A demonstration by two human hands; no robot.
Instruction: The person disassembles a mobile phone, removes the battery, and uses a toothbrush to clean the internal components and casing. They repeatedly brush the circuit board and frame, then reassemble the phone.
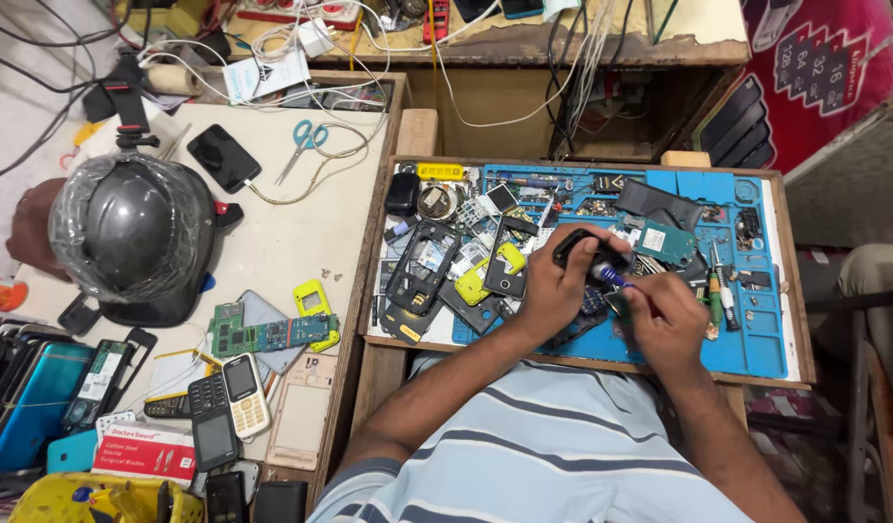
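Note:
My left hand [555, 287] grips a small black phone part [574, 246] over the blue work mat [747, 339]. My right hand [667, 316] holds a blue-handled screwdriver [609, 276] with its tip set against that black part. Both hands meet near the middle of the mat. Around them lie black phone frames [422, 266], yellow phone covers [485, 276] and a green circuit board [664, 240]. The part's underside is hidden by my fingers.
The mat sits in a wooden tray [790, 373]. On the table to the left are a black helmet in plastic wrap [132, 232], a dark smartphone [224, 157], blue scissors [306, 140], a circuit board [267, 334], several old handsets [229, 402] and tangled cables [311, 58].

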